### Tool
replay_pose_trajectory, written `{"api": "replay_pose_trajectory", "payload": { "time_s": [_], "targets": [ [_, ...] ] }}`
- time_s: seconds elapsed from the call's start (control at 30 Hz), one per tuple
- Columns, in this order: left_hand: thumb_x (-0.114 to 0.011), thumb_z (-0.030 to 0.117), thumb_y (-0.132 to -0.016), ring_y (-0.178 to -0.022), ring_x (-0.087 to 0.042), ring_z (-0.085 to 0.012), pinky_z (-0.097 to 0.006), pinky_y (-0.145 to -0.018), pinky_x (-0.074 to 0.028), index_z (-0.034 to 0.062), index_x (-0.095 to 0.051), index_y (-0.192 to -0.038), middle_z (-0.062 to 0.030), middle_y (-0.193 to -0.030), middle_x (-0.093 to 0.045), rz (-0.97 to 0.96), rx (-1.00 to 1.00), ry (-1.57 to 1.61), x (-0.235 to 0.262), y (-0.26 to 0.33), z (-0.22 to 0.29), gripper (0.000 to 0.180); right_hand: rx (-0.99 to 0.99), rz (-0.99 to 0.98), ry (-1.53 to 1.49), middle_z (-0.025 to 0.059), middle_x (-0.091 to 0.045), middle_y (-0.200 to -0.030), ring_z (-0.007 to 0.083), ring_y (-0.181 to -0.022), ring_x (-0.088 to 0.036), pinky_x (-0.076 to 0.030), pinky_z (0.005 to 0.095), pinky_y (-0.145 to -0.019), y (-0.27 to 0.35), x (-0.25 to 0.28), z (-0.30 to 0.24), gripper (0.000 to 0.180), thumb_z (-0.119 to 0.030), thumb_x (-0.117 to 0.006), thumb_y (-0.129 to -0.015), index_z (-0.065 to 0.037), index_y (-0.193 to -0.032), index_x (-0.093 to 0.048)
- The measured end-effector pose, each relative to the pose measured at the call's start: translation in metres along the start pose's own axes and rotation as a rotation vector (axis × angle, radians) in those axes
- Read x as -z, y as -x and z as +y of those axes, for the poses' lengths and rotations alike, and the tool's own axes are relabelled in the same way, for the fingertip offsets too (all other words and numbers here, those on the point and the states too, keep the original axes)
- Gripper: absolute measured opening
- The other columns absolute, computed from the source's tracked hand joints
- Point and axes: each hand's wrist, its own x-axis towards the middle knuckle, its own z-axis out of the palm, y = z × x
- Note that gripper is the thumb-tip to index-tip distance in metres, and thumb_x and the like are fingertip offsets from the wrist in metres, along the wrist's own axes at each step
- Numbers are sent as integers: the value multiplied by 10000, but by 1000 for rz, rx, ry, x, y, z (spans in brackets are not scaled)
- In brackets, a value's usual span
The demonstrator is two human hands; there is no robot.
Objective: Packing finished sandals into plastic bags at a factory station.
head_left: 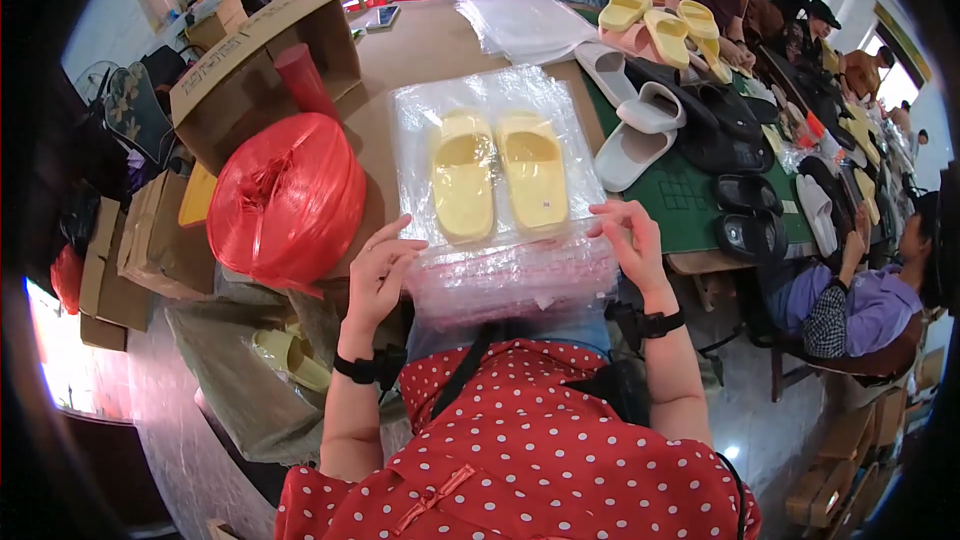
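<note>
A pair of pale yellow slide sandals [463,180] lies side by side, toes away from me, inside or under clear plastic on the table in front of me. The clear plastic bag [415,120] rests on a pile of similar bags [520,290], whose near ends hang over the table's front edge. At the bag's near left corner is my left hand [380,275], fingers apart and tips by the plastic. My right hand [632,245] is at the near right corner, fingers loosely bent and spread. Neither hand visibly grips anything.
A big roll of red plastic twine [285,200] and an open cardboard box [260,70] stand left. White slides [640,135], black slides [750,215] and yellow slides [670,35] crowd the green table [680,200] at right. A seated person [850,300] and others work there.
</note>
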Motion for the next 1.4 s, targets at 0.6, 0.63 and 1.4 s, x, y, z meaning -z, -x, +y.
{"api": "replay_pose_trajectory", "payload": {
  "time_s": [0.6,0.63,1.4],
  "targets": [
    [-677,118,-891,-972,-634,-259,-398,-835,-489,36,-652,-995,-115,-1002,-693,441,129,-609,-50,-30,14,136,-278,288,544,102,-630,-647,302,-600,-620,-467,422,-586,-9,-34,41,216,-219,-731,-826,-53,-829,-593],
    [-683,95,-871,-1132,-562,-303,-440,-960,-428,52,-649,-1066,-122,-1134,-659,391,-26,-619,-52,-28,27,203,-273,289,565,100,-621,-640,307,-601,-620,-465,428,-585,-9,-34,40,215,-219,-728,-827,-53,-829,-591],
    [-529,300,-960,-1476,-239,-412,-563,-1190,-199,86,-498,-1433,-166,-1567,-359,-246,56,-677,-91,-20,-9,520,136,-224,885,173,-397,-1540,337,-1429,-363,-269,459,-1186,-6,-117,14,631,-422,-484,-1000,-4,-1467,-412]
  ]
}}
